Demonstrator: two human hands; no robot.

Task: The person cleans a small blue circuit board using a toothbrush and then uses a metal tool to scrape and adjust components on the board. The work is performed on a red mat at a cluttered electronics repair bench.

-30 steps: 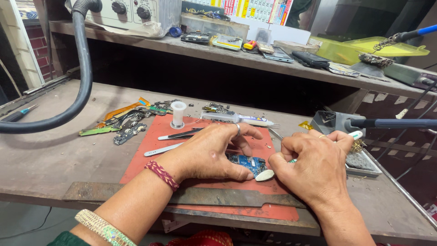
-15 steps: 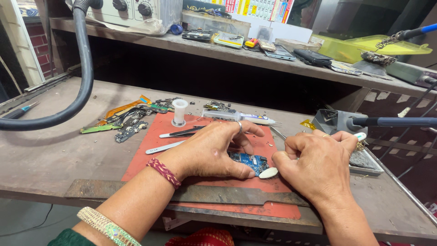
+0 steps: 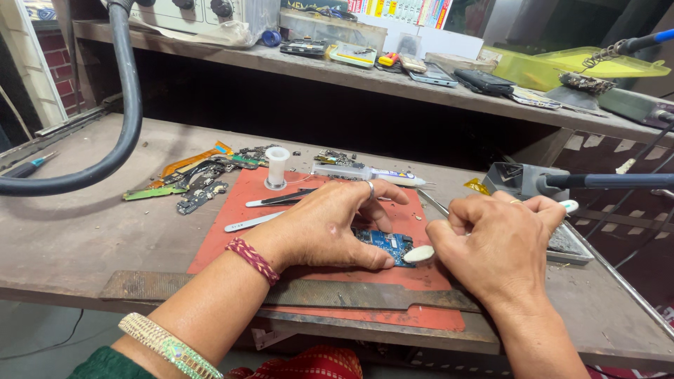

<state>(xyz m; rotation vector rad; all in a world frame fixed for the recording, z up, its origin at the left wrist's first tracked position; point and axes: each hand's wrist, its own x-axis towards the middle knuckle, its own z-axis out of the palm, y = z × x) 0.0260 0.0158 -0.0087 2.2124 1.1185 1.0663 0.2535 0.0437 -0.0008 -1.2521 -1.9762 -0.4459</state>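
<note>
1. While the left hand (image 3: pixel 330 228) presses flat on a small blue circuit board (image 3: pixel 386 244), thumb and fingers bearing on it rather than closed around it, the right hand (image 3: pixel 495 242) is curled shut on a white spudger (image 3: pixel 421 253) with its rounded tip touching the board's right edge.
2. Board lies on the red work mat (image 3: pixel 232 238), near the mat's front, just behind a dark metal strip (image 3: pixel 210 289) along the tabletop (image 3: pixel 77 238) edge.
3. Handling, by judgement: board looks thin, stiff, light and fragile; likely to skid on the mat unless pinned. Best held by its bare edges or corners, not the populated face.
4. Spudger looks like smooth plastic, light; gripped along its shaft, white tail end showing past the knuckles.
5. Behind the left hand: tweezers (image 3: pixel 281 199), a flat metal pry tool (image 3: pixel 253 222), a small white spool (image 3: pixel 276 167), and a syringe-like tube (image 3: pixel 365 173).
6. Left of mat: a scatter of flex cables and scrap parts (image 3: pixel 196 179); a thick black hose (image 3: pixel 119 126) arcs over that side.
7. Right: a soldering stand (image 3: pixel 523 181) sits just beside the right hand, with cables beyond; room there is tight.
8. Open room is mostly on the bare tabletop front-left; the front edge is near the wrists.
</note>
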